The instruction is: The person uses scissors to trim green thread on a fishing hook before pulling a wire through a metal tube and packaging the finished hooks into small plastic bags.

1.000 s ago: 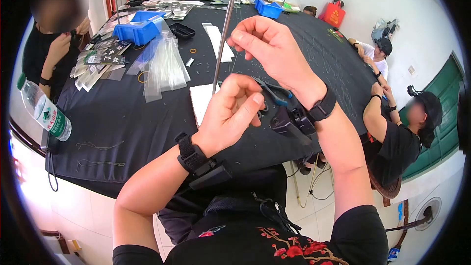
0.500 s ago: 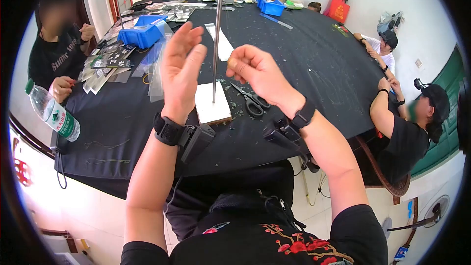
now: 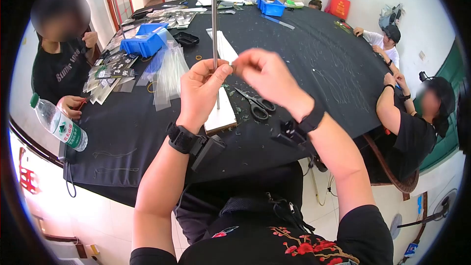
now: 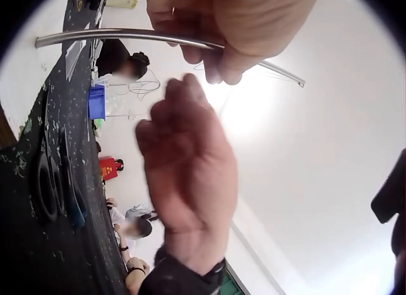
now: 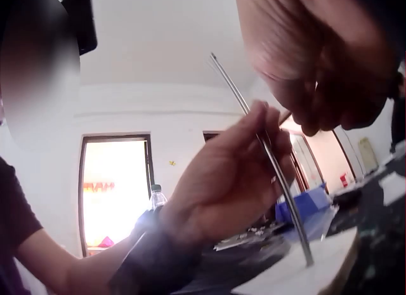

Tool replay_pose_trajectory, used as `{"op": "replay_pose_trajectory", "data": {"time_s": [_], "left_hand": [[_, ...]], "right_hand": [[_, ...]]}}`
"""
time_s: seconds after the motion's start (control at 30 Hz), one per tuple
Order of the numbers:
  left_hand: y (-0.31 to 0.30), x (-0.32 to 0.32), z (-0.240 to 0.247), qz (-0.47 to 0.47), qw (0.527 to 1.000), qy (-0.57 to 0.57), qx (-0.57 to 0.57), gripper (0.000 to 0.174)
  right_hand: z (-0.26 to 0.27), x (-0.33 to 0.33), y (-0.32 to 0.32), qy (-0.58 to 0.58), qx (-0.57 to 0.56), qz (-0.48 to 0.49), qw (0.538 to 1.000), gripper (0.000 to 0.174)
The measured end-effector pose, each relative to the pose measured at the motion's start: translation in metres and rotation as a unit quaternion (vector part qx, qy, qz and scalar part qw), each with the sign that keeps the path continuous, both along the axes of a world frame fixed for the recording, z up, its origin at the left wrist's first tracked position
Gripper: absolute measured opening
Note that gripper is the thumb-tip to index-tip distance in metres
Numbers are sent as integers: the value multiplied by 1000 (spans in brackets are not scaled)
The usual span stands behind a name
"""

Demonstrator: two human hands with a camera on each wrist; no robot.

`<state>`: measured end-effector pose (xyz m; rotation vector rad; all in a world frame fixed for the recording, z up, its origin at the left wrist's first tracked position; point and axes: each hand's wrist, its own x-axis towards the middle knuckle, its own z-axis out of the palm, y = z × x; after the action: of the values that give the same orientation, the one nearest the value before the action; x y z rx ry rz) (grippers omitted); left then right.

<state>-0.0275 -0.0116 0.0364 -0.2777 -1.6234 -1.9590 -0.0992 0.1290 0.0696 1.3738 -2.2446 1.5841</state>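
In the head view a metal rod [image 3: 215, 24] stands upright on a white block [image 3: 221, 114]. My left hand [image 3: 200, 91] is curled about the rod, its thumb and fingertips pinching at fine thread beside it. Faint thread [image 4: 279, 72] runs along the rod from its tip toward those fingers in the left wrist view. My right hand [image 3: 269, 77], blurred, is just to the right with its fingers bunched by the left fingertips; the thread end there is too fine to follow. Black scissors [image 3: 258, 108] lie right of the block.
Clear plastic sleeves [image 3: 169, 76], a blue bin [image 3: 147, 40] and printed cards [image 3: 110, 71] lie on the left of the black-covered table [image 3: 294, 140]. A water bottle [image 3: 61, 125] stands at the left edge. Other people sit around, and green snippets surround the scissors.
My left hand was low by the block, then rose with fingers spread left of the rod, and now closes about it. The right hand came down, then moved in beside the left fingertips.
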Motion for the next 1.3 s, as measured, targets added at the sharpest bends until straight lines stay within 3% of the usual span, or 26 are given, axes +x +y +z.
{"op": "replay_pose_trajectory", "data": {"time_s": [0.07,0.13,0.2,0.43,0.5,0.83,1.03,1.3], "left_hand": [[0,0,-1,21,1000,-13,-10,15],[1,1,0,28,999,-18,-14,15],[1,1,1,34,999,-21,-18,14],[1,0,-1,57,998,-8,-22,14],[1,0,0,54,998,-13,-17,13],[2,0,-2,60,998,-10,-27,13],[3,-2,-5,83,995,3,-52,12],[3,-1,-5,89,994,-11,-60,12]], "right_hand": [[30,7,-4,-8,-108,14,994,16],[54,11,-13,73,-148,7,986,22],[69,8,-22,152,-157,17,976,24],[82,15,-37,158,-148,24,976,22],[85,16,-32,165,-89,2,982,19],[67,14,-36,192,-127,-7,973,15],[56,16,-32,139,-113,-10,984,16],[27,14,-30,164,-95,-11,982,11]]}}
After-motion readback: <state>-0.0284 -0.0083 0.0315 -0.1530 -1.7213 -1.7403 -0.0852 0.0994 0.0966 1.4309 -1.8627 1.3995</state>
